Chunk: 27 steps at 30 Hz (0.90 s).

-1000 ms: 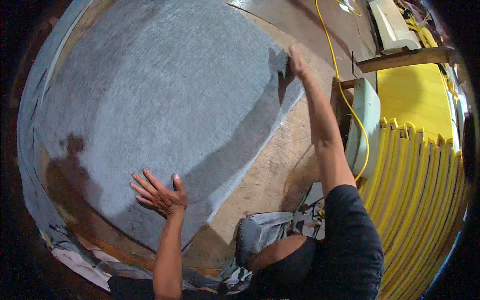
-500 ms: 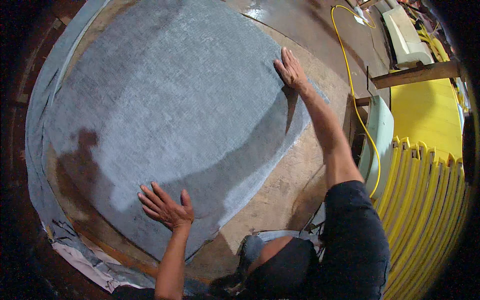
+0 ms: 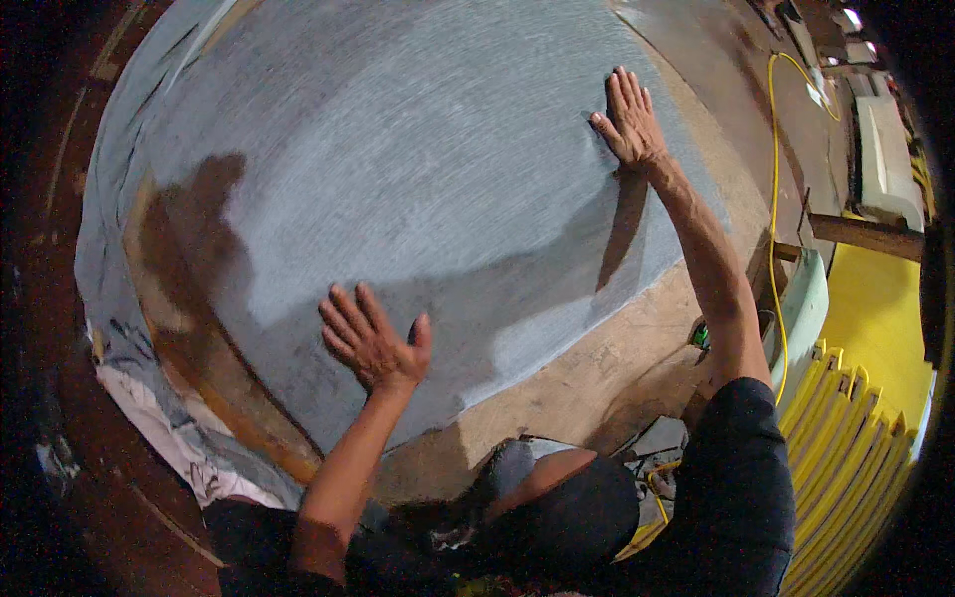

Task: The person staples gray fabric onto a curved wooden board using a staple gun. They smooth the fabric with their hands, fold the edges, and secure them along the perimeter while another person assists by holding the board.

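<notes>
A large grey-blue sheet of fabric (image 3: pixel 418 189) lies spread over a brown board-like work surface (image 3: pixel 597 368). Near the sheet's close edge my left hand (image 3: pixel 376 343) rests flat on it, fingers spread and holding nothing. Farther off to the right, my right hand (image 3: pixel 631 121) also presses flat on the fabric, its arm stretched out and its fingers extended. A small crease shows in the cloth beside the right thumb. Shadows of my arms and head fall across the sheet.
Bunched grey cloth (image 3: pixel 109 229) hangs along the left edge, with crumpled pale cloth (image 3: pixel 189 428) below it. On the right are a yellow cord (image 3: pixel 775 199), a pale green foam-like piece (image 3: pixel 804 298), a wooden beam (image 3: pixel 865 237) and stacked yellow-edged panels (image 3: pixel 846 448).
The whole view has shifted, with the surroundings moving rightward in the picture. Both hands stay flat on the fabric; the right one now lies inward from the sheet's far right edge.
</notes>
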Available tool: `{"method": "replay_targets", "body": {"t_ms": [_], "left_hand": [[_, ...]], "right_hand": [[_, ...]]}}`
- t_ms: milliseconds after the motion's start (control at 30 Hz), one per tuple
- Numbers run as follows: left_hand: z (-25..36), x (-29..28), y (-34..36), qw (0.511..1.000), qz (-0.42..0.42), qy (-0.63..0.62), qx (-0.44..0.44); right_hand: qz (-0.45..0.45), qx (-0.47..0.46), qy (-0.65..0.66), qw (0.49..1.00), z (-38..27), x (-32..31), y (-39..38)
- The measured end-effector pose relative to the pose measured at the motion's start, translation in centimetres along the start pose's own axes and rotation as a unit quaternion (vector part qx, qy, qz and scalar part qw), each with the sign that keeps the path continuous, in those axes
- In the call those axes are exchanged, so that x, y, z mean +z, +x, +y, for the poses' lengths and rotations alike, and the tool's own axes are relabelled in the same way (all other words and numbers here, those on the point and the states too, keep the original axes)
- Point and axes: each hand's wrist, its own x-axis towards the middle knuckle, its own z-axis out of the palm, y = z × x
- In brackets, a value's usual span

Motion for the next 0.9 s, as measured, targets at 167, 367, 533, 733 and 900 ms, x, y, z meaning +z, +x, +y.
{"method": "replay_targets", "body": {"t_ms": [167,367,533,733,900], "left_hand": [[-0.3,0.0,0.1,1.000,0.018,-0.025,0.005],[-1.3,-0.7,-0.1,0.990,0.034,-0.139,0.006],[-10.2,0.1,-2.0,0.977,0.071,-0.199,-0.026],[-22.3,2.1,-2.3,0.975,0.084,-0.151,-0.142],[-24.7,1.3,-3.6,0.960,0.097,-0.229,-0.129]], "right_hand": [[0.045,-0.078,0.056,0.994,-13.4,-1.8,-0.6],[0.009,-0.149,0.145,0.978,-34.1,-4.7,-4.9],[-0.054,-0.306,0.273,0.910,-38.5,-4.0,-7.9],[0.063,0.002,0.014,0.998,-18.1,0.4,-8.1],[0.016,-0.105,0.096,0.990,-34.7,-2.5,-11.6]]}}
